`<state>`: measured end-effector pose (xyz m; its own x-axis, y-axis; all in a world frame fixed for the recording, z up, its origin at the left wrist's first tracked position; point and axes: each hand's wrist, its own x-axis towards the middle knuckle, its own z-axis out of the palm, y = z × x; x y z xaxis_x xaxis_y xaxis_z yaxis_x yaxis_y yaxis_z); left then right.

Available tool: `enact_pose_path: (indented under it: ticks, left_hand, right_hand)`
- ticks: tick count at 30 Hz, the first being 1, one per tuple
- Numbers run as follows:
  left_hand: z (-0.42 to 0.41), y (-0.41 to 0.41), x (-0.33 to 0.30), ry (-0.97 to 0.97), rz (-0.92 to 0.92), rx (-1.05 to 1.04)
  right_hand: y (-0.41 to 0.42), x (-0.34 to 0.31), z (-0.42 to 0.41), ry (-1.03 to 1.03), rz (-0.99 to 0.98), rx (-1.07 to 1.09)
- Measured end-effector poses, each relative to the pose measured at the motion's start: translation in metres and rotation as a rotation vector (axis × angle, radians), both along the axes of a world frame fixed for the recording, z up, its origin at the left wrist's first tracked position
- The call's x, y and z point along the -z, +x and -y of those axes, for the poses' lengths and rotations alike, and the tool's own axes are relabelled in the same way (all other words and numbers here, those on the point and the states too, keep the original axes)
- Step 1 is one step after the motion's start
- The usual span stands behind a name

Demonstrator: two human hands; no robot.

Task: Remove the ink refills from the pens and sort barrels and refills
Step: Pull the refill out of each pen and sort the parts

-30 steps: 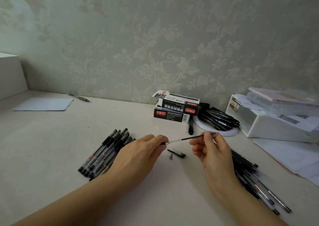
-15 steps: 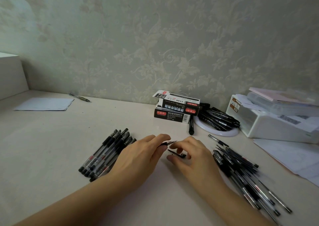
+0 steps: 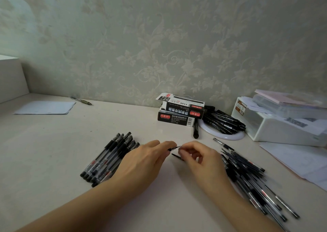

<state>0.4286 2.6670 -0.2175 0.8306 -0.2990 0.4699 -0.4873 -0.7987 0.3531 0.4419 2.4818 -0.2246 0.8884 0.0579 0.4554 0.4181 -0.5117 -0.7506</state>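
**Small parts at risk near the barrel tip**

Your left hand [image 3: 146, 158] pinches a pen barrel [image 3: 172, 149] at its front end; only the dark tip section shows past the fingers, the rest is hidden under the hand. Your right hand [image 3: 198, 156] is curled, fingertips [image 3: 181, 151] right at the barrel's tip. Can't tell whether they're gripping the tip piece, a refill end, or nothing; it's too small and partly blurred.

Where things sit:
- Row of capped pens [image 3: 109, 158] on the desk [image 3: 53, 152], just left of your left hand, partly under it.
- Loose heap of refills and pens [image 3: 247, 173] just right of your right wrist. Can't cleanly separate the two kinds in it.
- A small dark piece [image 3: 177, 156] lies on the desk directly under your fingertips, likely a cap.
- More black pens [image 3: 223, 121] on a white round dish [image 3: 235, 136] by the pen boxes [image 3: 180, 110], well clear.

Risks, my read:
- The tip part is tiny. If it slips from the fingertips it'll roll on the smooth desk, likely into the right heap, and be hard to find.
- Your right forearm is close to that heap; a sweep outward scatters it and mixes the sorts.
- Your left palm overlaps the pen row; dragging back will knock it out of line.
- The dark piece can get flicked away by your right fingers.
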Motion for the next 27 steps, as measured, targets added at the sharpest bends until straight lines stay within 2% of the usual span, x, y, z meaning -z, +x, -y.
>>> enact_pose_path:
  ticks: [2,4,14,22,27]
  left_hand:
    - [-0.0002,0.0,-0.0001,0.003,0.005,0.0]
    - [0.0,0.0,0.0005,0.009,0.012,0.005]
    - [0.0006,-0.0001,0.0002,0.004,0.004,0.065]
    - [-0.0004,0.0006,-0.0004,0.02,0.026,0.06]
    - [0.0005,0.0006,0.0008,0.023,0.072,0.088]
  right_hand:
    - [-0.0003,-0.0032,0.0011,0.226,-0.065,-0.028]
    - [-0.0018,-0.0055,0.001,0.343,-0.107,-0.061]
    - [-0.0056,-0.0092,-0.0037,0.437,-0.202,-0.209]
    - [-0.0058,-0.0097,-0.0019,0.35,-0.247,-0.229]
    - [-0.0044,-0.0046,-0.0026,0.145,-0.233,-0.144]
